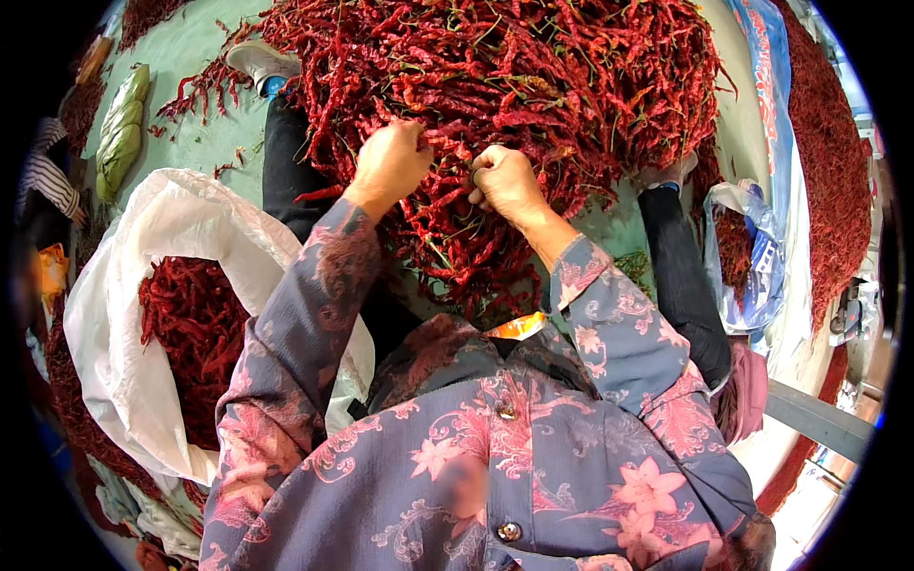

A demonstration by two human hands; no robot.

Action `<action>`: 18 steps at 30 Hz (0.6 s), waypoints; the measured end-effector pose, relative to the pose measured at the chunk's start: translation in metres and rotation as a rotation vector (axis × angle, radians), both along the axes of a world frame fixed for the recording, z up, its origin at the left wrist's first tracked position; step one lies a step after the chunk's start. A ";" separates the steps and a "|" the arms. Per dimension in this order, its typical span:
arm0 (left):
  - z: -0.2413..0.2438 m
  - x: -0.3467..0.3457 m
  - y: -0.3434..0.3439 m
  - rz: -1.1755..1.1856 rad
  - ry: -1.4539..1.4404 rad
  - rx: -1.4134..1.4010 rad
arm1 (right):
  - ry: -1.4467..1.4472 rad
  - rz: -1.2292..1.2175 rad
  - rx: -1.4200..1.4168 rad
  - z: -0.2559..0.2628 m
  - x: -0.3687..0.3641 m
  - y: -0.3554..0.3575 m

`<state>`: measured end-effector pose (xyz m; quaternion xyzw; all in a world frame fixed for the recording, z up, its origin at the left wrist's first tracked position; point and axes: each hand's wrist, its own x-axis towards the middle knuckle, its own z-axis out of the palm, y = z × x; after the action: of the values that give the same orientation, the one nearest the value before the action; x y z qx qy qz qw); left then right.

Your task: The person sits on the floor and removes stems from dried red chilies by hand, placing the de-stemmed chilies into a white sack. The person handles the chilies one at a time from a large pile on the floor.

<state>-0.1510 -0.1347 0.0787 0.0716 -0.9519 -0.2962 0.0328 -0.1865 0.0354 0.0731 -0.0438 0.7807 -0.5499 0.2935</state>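
Observation:
A large heap of dried red chili peppers [514, 78], some with green or straw-coloured stems, lies on the floor between my outstretched legs. Over the near part of the heap, my left hand [394, 163] has its fingers curled against the peppers, and a red pepper shows by its fingertips. To its right, my right hand [505, 182] is bent with thumb and fingers pinched together; whatever is between them is too small to tell. The two hands are a short way apart. Loose peppers and stems lie below them, close to my lap.
An open white woven sack [107, 335] with red peppers inside stands at my left. A clear and blue plastic bag [764, 285] is beside my right leg. A green bundle [123, 135] lies at upper left, near another person's striped sleeve [53, 178]. More pepper heaps [828, 178] lie at right.

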 end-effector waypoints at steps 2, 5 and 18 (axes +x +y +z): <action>0.010 0.003 -0.007 -0.024 0.056 0.028 | -0.100 -0.048 -0.116 0.002 0.005 0.005; 0.006 0.005 -0.020 0.050 0.147 0.298 | -0.166 -0.063 -0.210 0.012 0.016 0.004; 0.059 0.065 0.012 0.226 -0.144 1.533 | -0.011 -0.106 -0.455 0.052 0.059 0.033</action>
<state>-0.0865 -0.1232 0.1382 0.1901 -0.4679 -0.8612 -0.0578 -0.1276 0.0687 0.1250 -0.0647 0.6364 -0.7264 0.2512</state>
